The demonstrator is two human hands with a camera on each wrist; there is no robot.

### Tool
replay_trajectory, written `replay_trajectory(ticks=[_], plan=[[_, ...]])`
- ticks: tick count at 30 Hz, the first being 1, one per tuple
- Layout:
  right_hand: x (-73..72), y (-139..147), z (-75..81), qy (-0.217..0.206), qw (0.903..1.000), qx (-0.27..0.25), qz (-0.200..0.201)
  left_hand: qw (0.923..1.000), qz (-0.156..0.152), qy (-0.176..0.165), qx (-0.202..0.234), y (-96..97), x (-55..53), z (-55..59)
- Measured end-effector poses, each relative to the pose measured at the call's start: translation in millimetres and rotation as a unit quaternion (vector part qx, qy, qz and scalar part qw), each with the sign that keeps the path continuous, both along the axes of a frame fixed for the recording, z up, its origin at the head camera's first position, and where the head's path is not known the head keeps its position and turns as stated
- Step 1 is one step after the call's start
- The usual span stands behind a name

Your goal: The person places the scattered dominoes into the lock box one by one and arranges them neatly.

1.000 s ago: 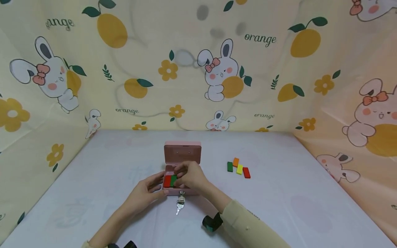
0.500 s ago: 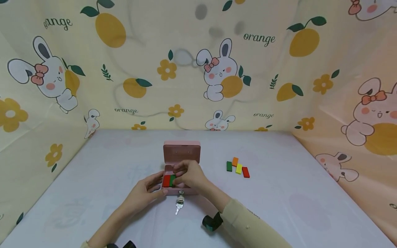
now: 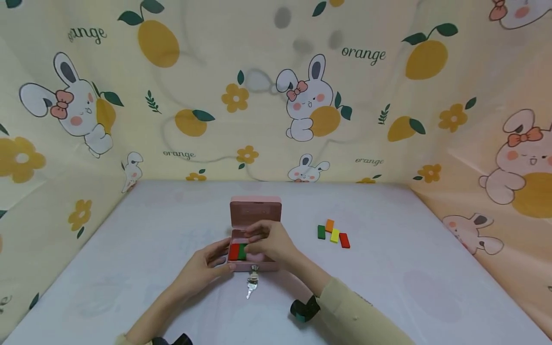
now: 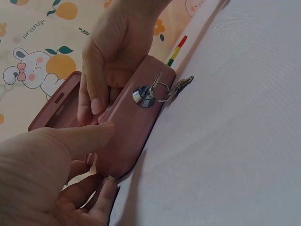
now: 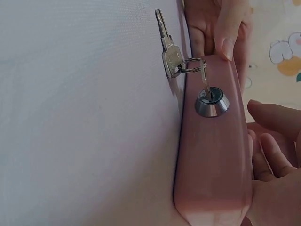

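A small pink metal lock box (image 3: 243, 266) stands with its lid (image 3: 255, 213) raised. My left hand (image 3: 200, 268) grips its left end, thumb on the front edge and fingers around the side. Inside at the left, a red block (image 3: 234, 252) and a green block (image 3: 242, 251) lie side by side. Over the right part of the box is my right hand (image 3: 278, 245), its thumb and fingers apart near the green block; I see nothing held in it. A key (image 4: 155, 81) sits in the front lock (image 5: 212, 102), with a second key (image 5: 172, 59) hanging from the ring.
To the right of the box, several loose blocks lie on the white tabletop (image 3: 388, 278): green (image 3: 321, 232), orange (image 3: 329, 225), yellow (image 3: 334, 235) and red (image 3: 344, 240). A patterned cloth (image 3: 258, 120) hangs behind and at both sides.
My right hand has drawn slightly up and right, away from the green block, uncovering more of the box's inside. The left hand keeps its hold on the box.
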State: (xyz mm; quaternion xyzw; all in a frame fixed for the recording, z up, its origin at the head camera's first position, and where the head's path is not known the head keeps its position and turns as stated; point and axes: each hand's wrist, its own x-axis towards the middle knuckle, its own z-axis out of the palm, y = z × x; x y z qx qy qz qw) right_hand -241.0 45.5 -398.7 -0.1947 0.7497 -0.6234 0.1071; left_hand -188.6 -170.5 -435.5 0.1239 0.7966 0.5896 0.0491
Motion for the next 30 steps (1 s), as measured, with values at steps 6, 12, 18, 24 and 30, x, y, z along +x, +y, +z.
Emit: replay_trajectory(ticks=[6, 12, 18, 24, 30], plan=[[1.0, 8.5, 5.4, 0.008, 0.9999, -0.002, 0.010, 0.9999, 0.008, -0.007, 0.003, 0.5, -0.7, -1.1], [4.9, 25.5, 14.4, 0.013, 0.9999, 0.009, -0.006, 0.9999, 0.010, -0.013, -0.004, 2.0, -0.3, -0.1], [2.0, 53.0, 23.1, 0.016, 0.9986, 0.035, -0.036, 0.9997, 0.017, -0.009, -0.017, 3.0, 0.9, 1.7], [-13.1, 100.9, 32.2, 0.010, 0.9960, 0.045, -0.076, 0.9992, 0.022, -0.012, -0.030, 3.3, 0.0, 0.1], [-30.3, 156.8, 35.0, -0.019, 0.9933, 0.051, -0.102, 0.9996, 0.016, -0.004, -0.024, 3.7, -2.1, 0.0]])
